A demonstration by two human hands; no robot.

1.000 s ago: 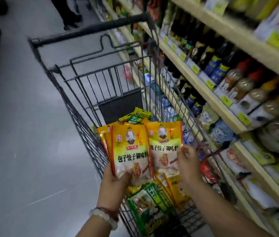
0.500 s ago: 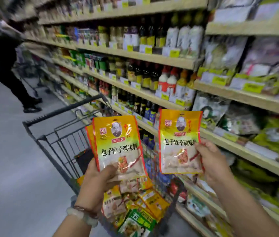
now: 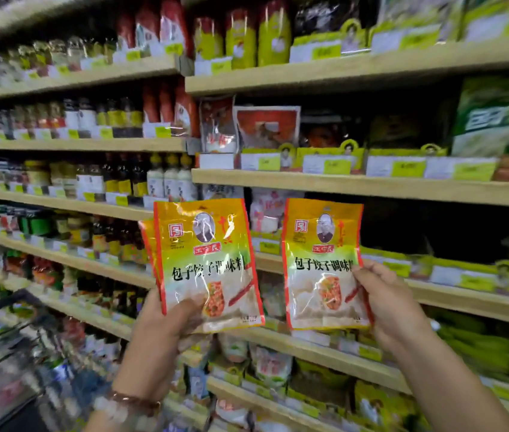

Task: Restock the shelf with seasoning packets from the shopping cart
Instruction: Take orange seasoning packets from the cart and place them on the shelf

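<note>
The tall wooden shelf (image 3: pixel 356 185) is facing both hands. The right hand (image 3: pixel 387 304) is pinching one upright orange-yellow seasoning packet (image 3: pixel 323 266) nearest the dark shelf gap (image 3: pixel 434 226); the left hand (image 3: pixel 165 322) is clamping a stacked packet pair (image 3: pixel 206 263).

The view is swinging up and to the right, away from the shopping cart (image 3: pixel 6 332), which is sliding into the lower left corner, and onto the shelf (image 3: pixel 371 185). Both hands are rising out of the cart: the left hand (image 3: pixel 165 332) is lifting a small stack of seasoning packets (image 3: pixel 206 263), while the right hand (image 3: pixel 387 304) is carrying a single packet (image 3: pixel 321 263) away from the stack, toward the shelf.
</note>
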